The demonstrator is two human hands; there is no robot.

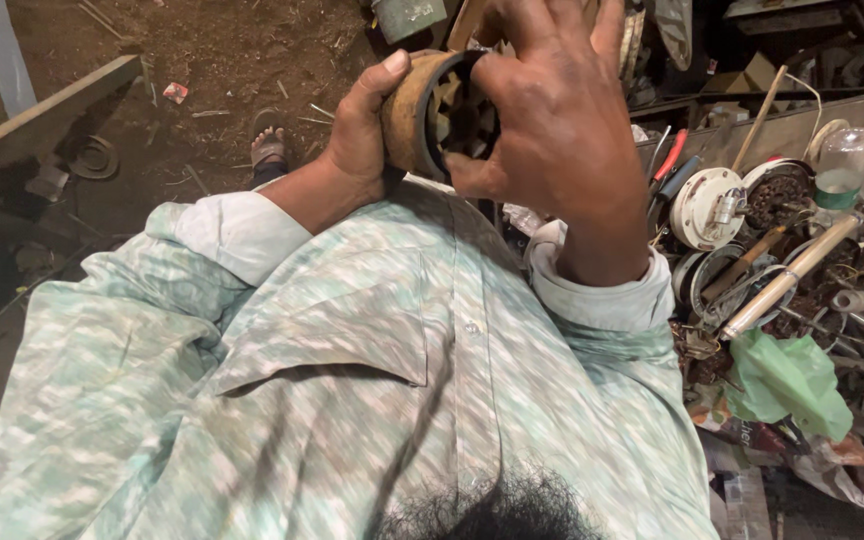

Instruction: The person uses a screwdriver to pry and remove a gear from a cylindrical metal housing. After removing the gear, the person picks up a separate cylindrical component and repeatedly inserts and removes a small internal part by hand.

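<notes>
I hold a round, rusty-brown motor stator (432, 112) up in front of my chest, its open bore with dark slotted teeth turned toward me. My left hand (357, 135) grips its outer shell from the left, thumb over the top rim. My right hand (552, 110) covers its right side, with the thumb hooked at the lower edge of the bore. Both sleeves of my pale green patterned shirt (352, 380) are rolled back at the wrists.
A cluttered bench at the right holds white round motor covers (707, 205), red-handled pliers (667, 158), a long wooden handle (787, 278), a green plastic bag (787, 385) and metal scraps. A dirt floor (222, 60) lies behind, with a sandalled foot (269, 148) and a metal beam (42, 120).
</notes>
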